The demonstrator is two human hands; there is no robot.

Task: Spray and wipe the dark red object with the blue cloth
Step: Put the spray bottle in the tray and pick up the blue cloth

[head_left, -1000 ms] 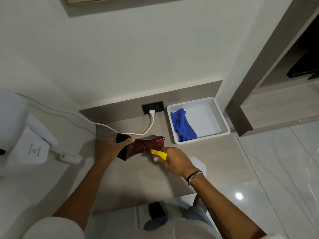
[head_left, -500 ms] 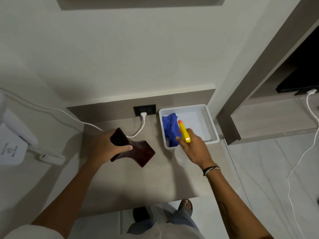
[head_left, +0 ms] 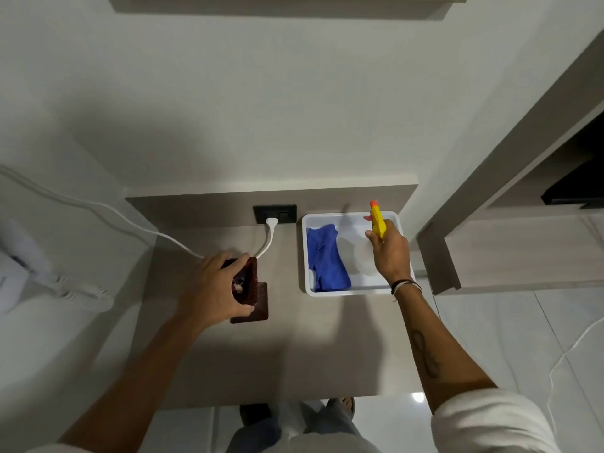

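Observation:
My left hand (head_left: 218,287) grips the dark red object (head_left: 250,291), which stands upright on the grey shelf (head_left: 294,354) with its square base down and its open top facing up. My right hand (head_left: 390,253) holds a spray bottle (head_left: 376,220) with a yellow head and an orange nozzle over the white tray (head_left: 353,291). The bottle's clear body hangs inside the tray's right half. The blue cloth (head_left: 327,258) lies crumpled in the tray's left half, untouched.
A black wall socket (head_left: 274,214) with a white plug and cable (head_left: 130,217) sits behind the dark red object. A white hair dryer with a coiled cord (head_left: 78,292) hangs at the left. A wooden shelf unit (head_left: 510,250) stands at the right.
My right hand carried the spray bottle from beside the dark red object to over the tray. My left hand turned the dark red object from lying sideways to standing upright on the shelf.

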